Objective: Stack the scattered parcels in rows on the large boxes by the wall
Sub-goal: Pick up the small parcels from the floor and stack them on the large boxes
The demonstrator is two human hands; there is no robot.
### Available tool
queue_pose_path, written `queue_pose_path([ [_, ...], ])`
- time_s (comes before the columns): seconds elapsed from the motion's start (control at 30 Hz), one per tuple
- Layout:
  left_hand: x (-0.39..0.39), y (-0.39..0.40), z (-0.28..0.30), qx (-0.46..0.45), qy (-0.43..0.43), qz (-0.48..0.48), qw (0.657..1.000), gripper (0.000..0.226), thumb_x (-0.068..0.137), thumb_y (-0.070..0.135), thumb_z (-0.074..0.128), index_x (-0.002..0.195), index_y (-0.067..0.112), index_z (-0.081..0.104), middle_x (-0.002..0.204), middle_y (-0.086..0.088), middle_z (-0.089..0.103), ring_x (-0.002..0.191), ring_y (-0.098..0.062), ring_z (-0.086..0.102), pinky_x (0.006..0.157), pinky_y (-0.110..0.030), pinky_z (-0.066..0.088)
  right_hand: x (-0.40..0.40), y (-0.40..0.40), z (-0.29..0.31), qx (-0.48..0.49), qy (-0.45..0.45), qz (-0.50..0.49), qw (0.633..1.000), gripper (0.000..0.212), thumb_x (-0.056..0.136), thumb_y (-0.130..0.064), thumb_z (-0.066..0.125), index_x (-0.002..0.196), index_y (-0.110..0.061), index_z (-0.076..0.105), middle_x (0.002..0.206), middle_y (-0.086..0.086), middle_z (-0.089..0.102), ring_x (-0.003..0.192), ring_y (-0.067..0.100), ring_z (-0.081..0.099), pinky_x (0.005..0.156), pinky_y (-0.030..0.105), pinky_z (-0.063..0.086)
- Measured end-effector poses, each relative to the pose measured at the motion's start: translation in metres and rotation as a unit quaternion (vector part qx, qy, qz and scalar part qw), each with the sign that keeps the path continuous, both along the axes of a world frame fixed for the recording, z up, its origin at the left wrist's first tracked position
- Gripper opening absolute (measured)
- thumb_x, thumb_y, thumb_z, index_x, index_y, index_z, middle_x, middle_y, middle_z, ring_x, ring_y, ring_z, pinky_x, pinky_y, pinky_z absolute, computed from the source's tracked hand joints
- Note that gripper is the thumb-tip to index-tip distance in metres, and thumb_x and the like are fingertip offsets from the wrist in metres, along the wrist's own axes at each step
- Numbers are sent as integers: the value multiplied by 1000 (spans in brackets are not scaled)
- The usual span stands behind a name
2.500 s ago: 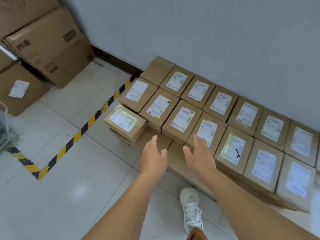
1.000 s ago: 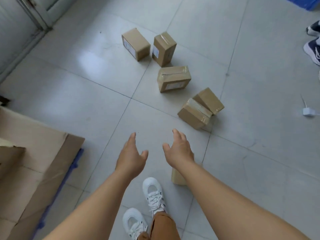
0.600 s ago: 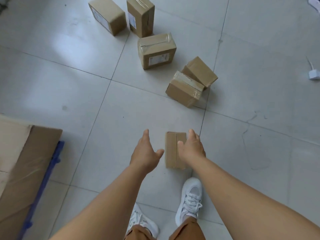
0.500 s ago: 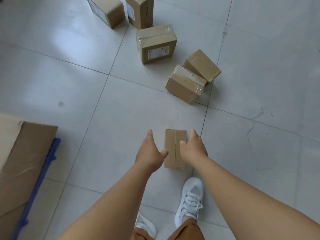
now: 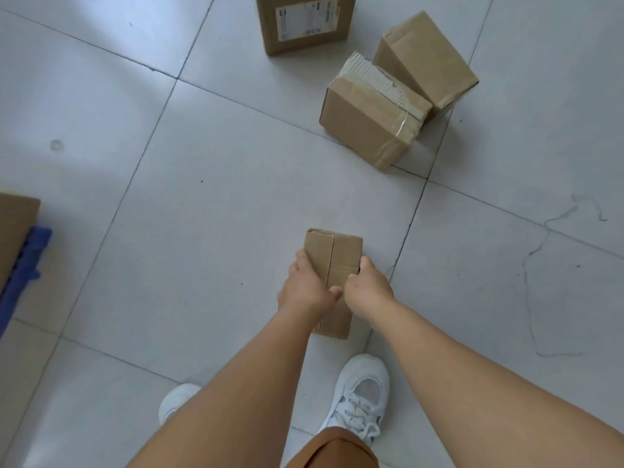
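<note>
A small brown cardboard parcel (image 5: 334, 253) with a taped centre seam lies on the tiled floor just ahead of my feet. My left hand (image 5: 305, 285) grips its left side and my right hand (image 5: 366, 287) grips its right side, thumbs over the top. Three more parcels lie farther off: a taped parcel (image 5: 368, 121) leaning against a tilted parcel (image 5: 427, 57), and a labelled parcel (image 5: 304, 21) at the top edge. The large boxes by the wall are out of view.
A flat piece of cardboard (image 5: 15, 228) on a blue pallet (image 5: 23, 268) sits at the left edge. My white shoes (image 5: 359, 393) stand just behind the held parcel. Pale floor tiles (image 5: 202, 214) surround everything.
I turned from the stacked rows to the scattered parcels. Both hands went down from open beside the nearest parcel to gripping its two sides. The view moved closer to the floor.
</note>
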State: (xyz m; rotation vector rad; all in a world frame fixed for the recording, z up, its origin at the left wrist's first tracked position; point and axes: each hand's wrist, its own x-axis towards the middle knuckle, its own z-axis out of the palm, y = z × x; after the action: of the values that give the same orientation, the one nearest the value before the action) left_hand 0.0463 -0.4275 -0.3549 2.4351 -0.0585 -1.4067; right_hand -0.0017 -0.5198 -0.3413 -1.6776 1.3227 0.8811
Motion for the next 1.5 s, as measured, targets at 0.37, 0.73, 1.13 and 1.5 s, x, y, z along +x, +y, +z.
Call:
queue_pose_path([
  [0.37,59,-40,15,81,-104,63,989,132,64,55,77,145,30,-25,147,-5,11,128,-29,27,96,-49,36,70,-31,7,90,-151,-38,984,58,89,-19,34,146,-27,34,142,-9,50,126,21,53,109,38,38],
  [0.73,183,-89,42,7,-176,138,975,127,63,48,76,147,31,-18,144,-4,16,131,-29,25,99,-54,38,170,-136,14,-92,-177,-7,980,74,92,-11,46,152,-36,10,160,-2,13,143,27,22,114,42,27],
  [1.13,256,-106,4,2,-175,120,977,128,63,47,78,147,33,-18,144,-2,15,131,-28,24,99,-52,36,223,-199,-35,-176,-6,262,949,127,72,-36,78,146,-38,-25,159,7,-21,145,30,-22,116,48,1],
  [1.5,246,-82,38,-24,-171,167,971,127,62,46,78,147,34,-16,146,-1,15,133,-27,24,104,-52,35,201,-175,1,-181,-82,93,976,123,67,-46,81,149,-41,-11,158,1,7,145,25,12,114,49,22],
])
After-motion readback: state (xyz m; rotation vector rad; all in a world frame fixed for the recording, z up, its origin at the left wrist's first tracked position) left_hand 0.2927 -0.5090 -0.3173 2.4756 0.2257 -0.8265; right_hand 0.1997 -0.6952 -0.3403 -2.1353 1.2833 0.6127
